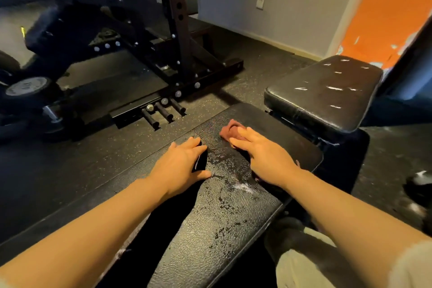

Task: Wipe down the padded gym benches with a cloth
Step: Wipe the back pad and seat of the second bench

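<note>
1. Speckled rubber flooring (70,170) is spreading out to the left, with a black power rack (175,30) standing at the far left and an orange wall panel (385,7) glowing at the far right.
2. I'm leaning over the black padded bench (222,217), which is running from near me toward the far middle, so both arms are reaching its far end.
3. My right hand (264,156) is lying flat, fingers straight, pressing the reddish cloth (230,132) onto the pad; a flat palm is spreading pressure over more fabric than a pinch would.
4. The cloth is sitting on the right half of the pad, its far corner poking out beyond my fingertips.
5. My left hand (182,166) is resting at the pad's left edge, fingers mostly straight and thumb splayed, seemingly bracing me while the other hand is working (something dark is showing under the fingers, and I cannot tell what it is).
6. Wet droplets (224,194) are glistening between and nearer than my hands, so I'm judging that stretch is not yet wiped.
7. A second padded bench (327,91), scuffed and well apart to the far right, is likely waiting its turn.
</note>
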A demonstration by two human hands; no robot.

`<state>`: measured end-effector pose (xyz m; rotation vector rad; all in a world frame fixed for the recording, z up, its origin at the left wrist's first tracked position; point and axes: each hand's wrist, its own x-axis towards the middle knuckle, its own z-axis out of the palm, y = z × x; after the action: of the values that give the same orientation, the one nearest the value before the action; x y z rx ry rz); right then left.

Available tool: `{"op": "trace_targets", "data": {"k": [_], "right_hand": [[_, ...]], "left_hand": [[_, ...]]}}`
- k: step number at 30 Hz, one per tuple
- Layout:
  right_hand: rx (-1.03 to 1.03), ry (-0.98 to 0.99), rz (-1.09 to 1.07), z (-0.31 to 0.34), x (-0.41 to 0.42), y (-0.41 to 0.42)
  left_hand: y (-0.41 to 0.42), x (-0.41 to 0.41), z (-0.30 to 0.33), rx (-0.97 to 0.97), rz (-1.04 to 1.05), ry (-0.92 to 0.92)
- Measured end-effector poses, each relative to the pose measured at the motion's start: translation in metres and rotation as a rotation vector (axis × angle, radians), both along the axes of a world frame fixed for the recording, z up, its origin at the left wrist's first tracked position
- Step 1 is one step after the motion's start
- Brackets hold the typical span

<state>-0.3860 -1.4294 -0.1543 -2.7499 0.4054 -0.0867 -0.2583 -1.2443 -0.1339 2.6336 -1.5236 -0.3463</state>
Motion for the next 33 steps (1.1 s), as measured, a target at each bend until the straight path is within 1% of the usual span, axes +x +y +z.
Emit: {"op": "trace_targets", "data": {"k": [2, 3, 4, 7, 9, 10, 12, 14, 15, 16, 19, 21, 23, 25, 27, 29, 31, 33], "right_hand": [[0.001, -0.037, -0.118, -0.002, -0.002, 0.0], [0.003, -0.047, -0.135, -0.003, -0.004, 0.008], [0.006, -0.047, -0.111, -0.005, -0.008, 0.02], [0.026, -0.036, 0.065, -0.005, -0.034, 0.047], [0.015, -0.03, 0.087, -0.002, -0.049, 0.036], [0.001, -0.016, 0.056, -0.002, -0.053, 0.023], [-0.024, -0.008, -0.084, -0.005, -0.056, 0.0], [-0.035, -0.055, -0.223, -0.007, -0.056, -0.003], [-0.042, -0.083, -0.242, -0.007, -0.056, 0.004], [-0.043, -0.103, -0.216, -0.008, -0.058, 0.016], [0.003, -0.14, -0.028, -0.015, -0.077, 0.048], [0.012, -0.154, 0.03, -0.013, -0.09, 0.041], [0.013, -0.132, -0.044, -0.012, -0.094, 0.013], [-0.002, -0.129, -0.21, -0.016, -0.09, -0.011], [-0.014, -0.152, -0.304, -0.02, -0.083, -0.009], [-0.011, -0.184, -0.24, -0.025, -0.087, 0.014], [0.016, -0.194, -0.094, -0.025, -0.101, 0.034], [0.022, -0.187, -0.004, -0.022, -0.115, 0.034]], "left_hand": [[0.002, -0.016, 0.001, -0.074, -0.053, -0.069], [0.004, -0.025, 0.001, -0.118, -0.065, -0.071], [0.006, -0.034, 0.001, -0.152, -0.07, -0.057], [0.009, -0.056, 0.003, -0.24, -0.105, -0.004], [0.011, -0.065, 0.003, -0.233, -0.148, 0.003], [0.011, -0.069, 0.003, -0.216, -0.172, -0.002], [0.01, -0.076, 0.0, -0.195, -0.212, 0.004], [0.01, -0.083, -0.004, -0.204, -0.227, 0.009], [0.009, -0.086, -0.007, -0.207, -0.231, 0.005], [0.009, -0.089, -0.01, -0.2, -0.231, 0.004], [0.008, -0.094, -0.016, -0.21, -0.223, -0.004], [0.008, -0.095, -0.015, -0.227, -0.219, -0.012], [0.008, -0.098, -0.015, -0.21, -0.224, -0.019], [0.009, -0.1, -0.015, -0.177, -0.218, -0.025], [0.008, -0.102, -0.014, -0.177, -0.218, -0.036], [0.009, -0.104, -0.014, -0.178, -0.21, -0.032], [0.01, -0.103, -0.017, -0.202, -0.203, -0.037], [0.011, -0.102, -0.02, -0.205, -0.2, -0.038]]}}
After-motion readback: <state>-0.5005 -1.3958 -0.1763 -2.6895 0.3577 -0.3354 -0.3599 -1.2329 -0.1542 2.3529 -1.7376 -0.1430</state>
